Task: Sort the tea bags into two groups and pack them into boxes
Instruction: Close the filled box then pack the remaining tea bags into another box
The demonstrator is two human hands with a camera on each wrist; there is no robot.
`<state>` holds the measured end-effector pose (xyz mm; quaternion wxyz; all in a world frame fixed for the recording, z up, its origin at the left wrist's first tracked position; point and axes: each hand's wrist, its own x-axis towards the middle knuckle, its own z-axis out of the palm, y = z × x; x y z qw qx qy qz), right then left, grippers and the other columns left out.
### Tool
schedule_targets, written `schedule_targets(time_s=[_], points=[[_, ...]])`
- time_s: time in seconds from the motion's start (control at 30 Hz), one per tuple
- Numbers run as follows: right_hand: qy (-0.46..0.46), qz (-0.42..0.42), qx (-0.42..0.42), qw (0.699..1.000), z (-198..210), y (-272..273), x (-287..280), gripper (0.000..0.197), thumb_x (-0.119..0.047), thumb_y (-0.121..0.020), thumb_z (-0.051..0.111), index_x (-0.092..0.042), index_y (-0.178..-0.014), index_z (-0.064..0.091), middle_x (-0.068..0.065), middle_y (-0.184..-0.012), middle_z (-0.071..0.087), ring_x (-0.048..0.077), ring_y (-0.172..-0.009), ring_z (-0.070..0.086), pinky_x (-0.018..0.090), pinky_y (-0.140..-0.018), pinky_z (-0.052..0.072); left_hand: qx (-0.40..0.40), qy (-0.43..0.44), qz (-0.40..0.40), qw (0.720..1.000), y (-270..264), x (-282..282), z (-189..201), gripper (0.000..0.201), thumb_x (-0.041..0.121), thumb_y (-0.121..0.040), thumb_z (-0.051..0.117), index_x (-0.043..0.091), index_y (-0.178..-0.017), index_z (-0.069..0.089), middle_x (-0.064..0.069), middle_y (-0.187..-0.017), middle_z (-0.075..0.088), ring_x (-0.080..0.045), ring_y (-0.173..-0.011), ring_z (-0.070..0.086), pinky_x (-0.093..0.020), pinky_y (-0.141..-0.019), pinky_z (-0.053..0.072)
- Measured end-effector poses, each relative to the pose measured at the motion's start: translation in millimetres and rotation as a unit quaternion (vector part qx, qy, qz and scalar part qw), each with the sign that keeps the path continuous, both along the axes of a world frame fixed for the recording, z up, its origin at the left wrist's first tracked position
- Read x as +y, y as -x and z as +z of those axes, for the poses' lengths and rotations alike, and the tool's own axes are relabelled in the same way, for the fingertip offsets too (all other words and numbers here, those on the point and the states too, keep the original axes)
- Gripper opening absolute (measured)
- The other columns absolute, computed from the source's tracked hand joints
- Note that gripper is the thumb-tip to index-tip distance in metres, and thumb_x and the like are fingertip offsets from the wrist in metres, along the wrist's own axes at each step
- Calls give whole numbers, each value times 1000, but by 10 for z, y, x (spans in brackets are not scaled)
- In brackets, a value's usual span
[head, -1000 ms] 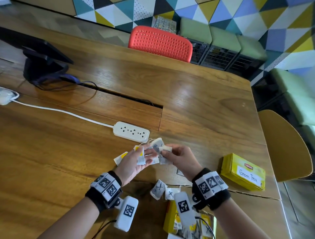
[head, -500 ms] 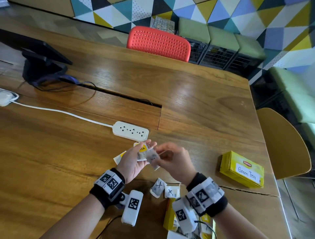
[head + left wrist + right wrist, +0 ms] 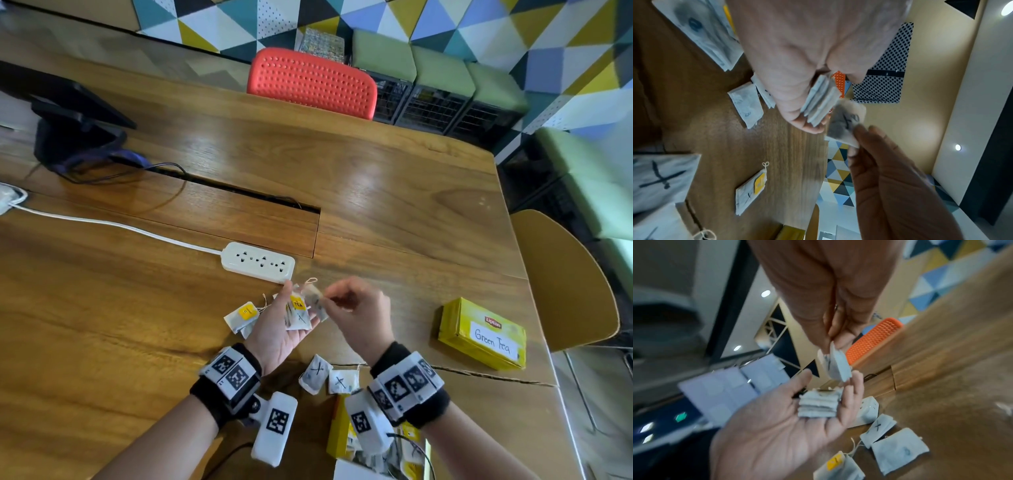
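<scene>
My left hand (image 3: pixel 274 335) lies palm up above the table, fingers straight, with a small stack of white tea bags (image 3: pixel 297 313) resting on them; the stack (image 3: pixel 818 405) shows clearly in the right wrist view. My right hand (image 3: pixel 356 308) pinches a single tea bag (image 3: pixel 317 301) by its edge, just right of the stack and close to it. Loose tea bags lie on the table: one with a yellow tag (image 3: pixel 243 317) and two marked X (image 3: pixel 317 371). A shut yellow box labelled Green Tea (image 3: pixel 483 334) sits to the right. An open yellow box (image 3: pixel 337 442) holding bags is near my right wrist.
A white power strip (image 3: pixel 258 262) with its cable lies just beyond my hands. A dark monitor stand (image 3: pixel 68 133) is at the far left, a cable slot (image 3: pixel 239 192) crosses the wooden table (image 3: pixel 394 192). A red chair (image 3: pixel 311 82) and a yellow chair (image 3: pixel 565 281) stand at its edges.
My left palm has turned up with the stack lying on it. My right hand has drawn back slightly to the right, pinching one tea bag beside the stack.
</scene>
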<state>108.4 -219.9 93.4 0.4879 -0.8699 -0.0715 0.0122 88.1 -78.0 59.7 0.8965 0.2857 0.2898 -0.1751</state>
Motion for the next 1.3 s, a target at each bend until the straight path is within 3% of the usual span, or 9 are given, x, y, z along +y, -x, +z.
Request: schedule_targets(time_s=[0.13,0.23,0.4,0.53,0.63,0.73,0.87,1.03,1.3], points=[[-29,158,52,986,-24,59,161,12,-13,-80,74,-10,-92,71,-3,-87,73,9,-80,70,31,-76,58,-12,18,1,1000,-34,16,5,55,54,-98,34,7,-113,57,-14,-92,68,-21,-87,69,-34,-80,55],[-94,106,83,986,-20,-30,172,10,-8,-84,69,-10,-93,69,1,-90,73,17,-83,71,39,-78,58,-11,29,25,999,-38,108,-11,56,52,-98,34,5,-123,52,-18,-103,61,-25,-94,62,-39,-95,48],[-96,-23,145,984,-35,-284,79,13,-8,-86,66,-20,-89,63,4,-88,72,19,-80,70,41,-82,57,-14,38,38,998,-1,300,-60,34,22,-92,56,6,-121,53,-14,-111,59,-17,-82,60,-28,-79,53],[134,59,175,974,-288,-506,126,16,-12,-91,58,-19,-104,62,1,-106,68,13,-93,64,29,-88,54,3,32,61,998,31,418,-146,25,15,-100,44,14,-122,56,-12,-97,64,-12,-64,58,-23,-61,54],[329,167,171,913,-499,-595,262,32,-15,-90,58,-15,-122,58,6,-120,61,20,-106,58,29,-92,49,5,1,85,996,63,485,-190,19,22,-101,43,14,-112,56,-8,-89,61,-10,-59,56,-25,-55,54],[387,254,146,874,-708,-595,370,60,-23,-81,74,-24,-135,49,6,-138,42,25,-123,44,38,-103,43,12,-30,95,995,97,518,-181,17,26,-100,44,13,-101,55,-7,-84,61,-12,-60,54,-26,-54,55],[449,323,109,826,-802,-602,431,92,-26,-62,88,-34,-140,39,-2,-140,34,25,-126,31,45,-100,45,21,-33,109,993,124,586,-186,19,26,-100,44,11,-98,55,-7,-84,60,-12,-60,55,-27,-55,56],[430,334,75,835,-786,-581,422,53,0,-82,65,-18,-131,51,8,-126,44,30,-116,46,40,-92,48,24,-35,114,993,125,596,-183,19,27,-100,45,11,-101,56,-7,-85,59,-12,-61,55,-28,-55,55],[427,253,120,860,-728,-545,175,44,-1,-84,64,-8,-120,39,13,-106,56,28,-101,53,30,-73,46,24,-60,75,995,132,483,-198,21,29,-101,44,13,-104,57,-6,-89,61,-12,-66,56,-31,-67,52]])
